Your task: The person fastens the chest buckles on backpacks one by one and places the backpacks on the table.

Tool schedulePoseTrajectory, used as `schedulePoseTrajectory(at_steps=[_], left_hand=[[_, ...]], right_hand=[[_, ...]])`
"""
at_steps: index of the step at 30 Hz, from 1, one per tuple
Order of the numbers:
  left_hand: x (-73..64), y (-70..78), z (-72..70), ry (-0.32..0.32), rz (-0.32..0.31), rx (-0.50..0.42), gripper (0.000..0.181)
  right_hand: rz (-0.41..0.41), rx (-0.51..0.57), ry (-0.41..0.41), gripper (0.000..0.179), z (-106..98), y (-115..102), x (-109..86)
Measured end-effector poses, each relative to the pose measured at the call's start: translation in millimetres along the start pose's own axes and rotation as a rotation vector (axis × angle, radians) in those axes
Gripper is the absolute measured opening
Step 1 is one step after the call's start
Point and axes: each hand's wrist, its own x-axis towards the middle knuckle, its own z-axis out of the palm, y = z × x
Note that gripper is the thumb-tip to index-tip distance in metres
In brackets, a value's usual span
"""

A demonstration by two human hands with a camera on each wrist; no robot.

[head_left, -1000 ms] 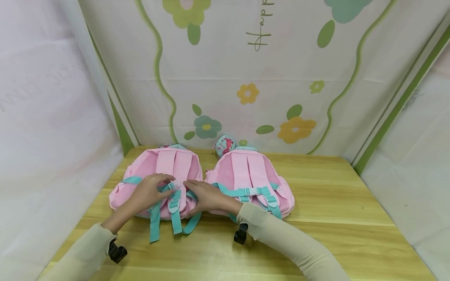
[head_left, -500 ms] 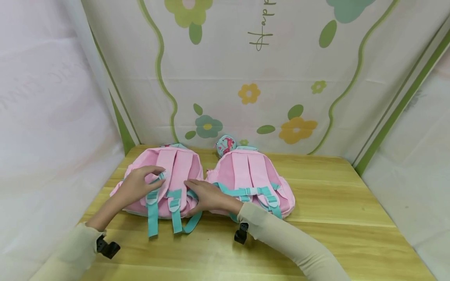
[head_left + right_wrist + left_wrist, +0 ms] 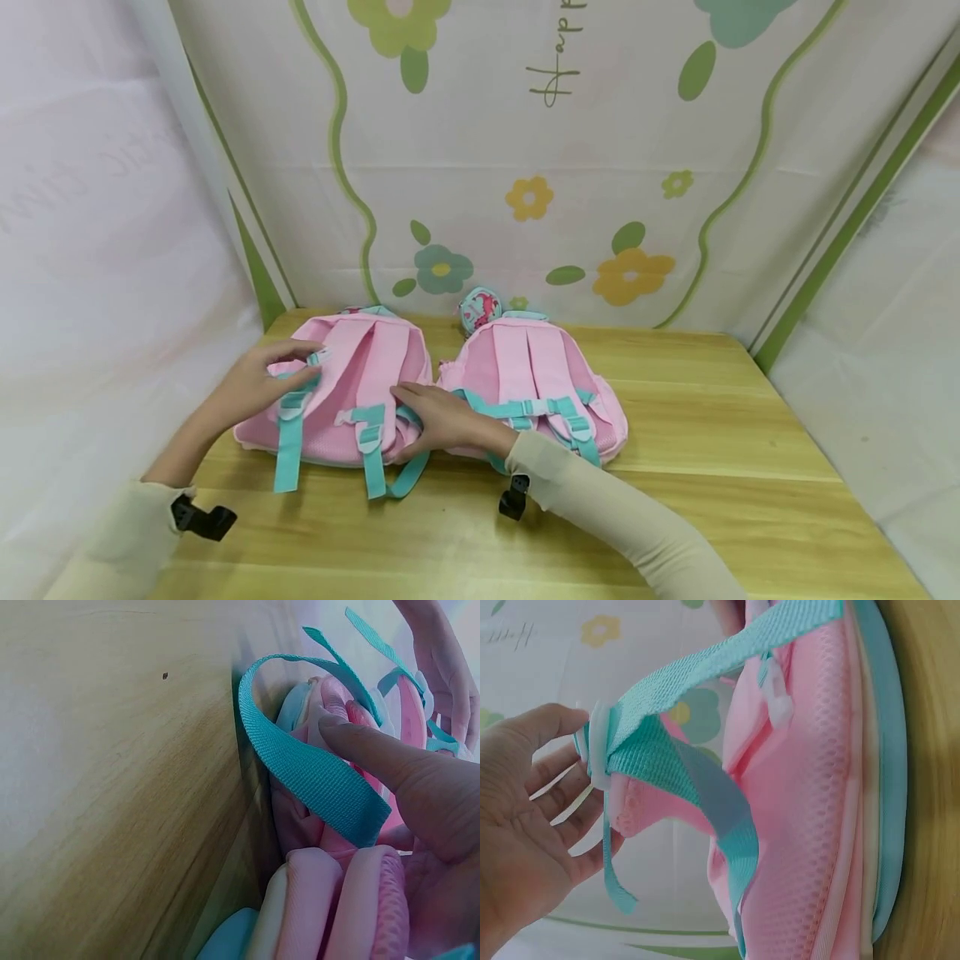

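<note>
Two pink backpacks lie side by side on the wooden table, strap sides up. My left hand (image 3: 251, 387) pinches the buckle end (image 3: 321, 357) of the teal chest strap on the left backpack (image 3: 337, 437). That lifts its left shoulder strap (image 3: 347, 346) off the back panel. In the left wrist view a white plastic piece (image 3: 600, 746) sits at the fingertips with teal webbing running from it. My right hand (image 3: 450, 417) rests on the left backpack's right side, thumb and fingers spread and fairly straight. A loose white clip (image 3: 343, 417) lies on the right shoulder strap (image 3: 384, 367).
The right backpack (image 3: 487, 367) touches or nearly touches the left one; its teal chest strap (image 3: 510, 412) is joined across. A round patterned pouch (image 3: 480, 310) sits behind it. A printed cloth (image 3: 465, 150) stands at the back; bare wooden table (image 3: 697, 417) extends right.
My left hand has drawn the chest strap's left half away to the left, apart from the right half, raising the left shoulder strap. My right hand has stayed in place.
</note>
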Motion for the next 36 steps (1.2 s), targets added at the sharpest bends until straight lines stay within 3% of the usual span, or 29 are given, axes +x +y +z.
schedulePoseTrajectory(at_steps=[7,12,18,25,29,36], left_hand=[[1.1,-9.6,-7.3,-0.074,0.005,-0.054,0.032],[6.5,-14.9,-6.5,-0.124,0.085,-0.087,0.031],[11.3,-19.4,-6.2,-0.179,0.193,-0.109,0.03],[15.5,-21.4,-5.4,-0.196,0.229,-0.103,0.03],[16.3,-21.3,-4.1,-0.204,0.233,-0.081,0.03],[13.8,-20.7,0.3,-0.221,0.154,-0.055,0.029]], right_hand=[[-0.021,-0.023,-0.005,0.106,-0.6,1.1,-0.8],[-0.049,-0.008,-0.014,0.107,-3.8,2.0,-1.3],[-0.085,0.075,-0.018,0.1,-6.8,1.6,-0.4],[-0.065,0.205,0.049,0.083,-8.2,-4.8,5.9],[-0.072,0.215,0.123,0.071,-7.6,-14.0,13.1],[-0.139,0.104,0.206,0.053,0.2,-31.3,27.1]])
